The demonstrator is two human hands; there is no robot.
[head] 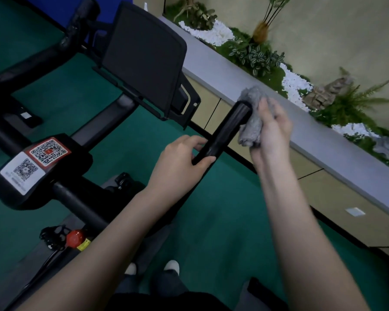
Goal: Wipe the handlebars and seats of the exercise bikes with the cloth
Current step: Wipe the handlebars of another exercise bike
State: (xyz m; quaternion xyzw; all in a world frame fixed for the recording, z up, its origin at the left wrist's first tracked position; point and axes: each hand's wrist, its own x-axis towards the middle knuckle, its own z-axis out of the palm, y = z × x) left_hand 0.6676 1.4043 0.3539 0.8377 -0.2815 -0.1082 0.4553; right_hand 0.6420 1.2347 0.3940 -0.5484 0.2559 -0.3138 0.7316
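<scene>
Right hand point(271, 129): clamped on crumpled grey terry cloth point(252, 115), pressed against the tip of the black tubular handlebar grip point(225, 133).
Left hand point(180, 162): fingers and thumb curled round the same bar lower down, steadying it.
Progress: early, by my reading; this grip in hand, far black handlebar point(27, 63) and seats, out of view, judged left.

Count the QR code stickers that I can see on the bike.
2. A red-bordered QR sticker sits on the black centre pad; a white QR sticker lies beside it, lower left in the picture. Others may be hidden elsewhere.
</scene>
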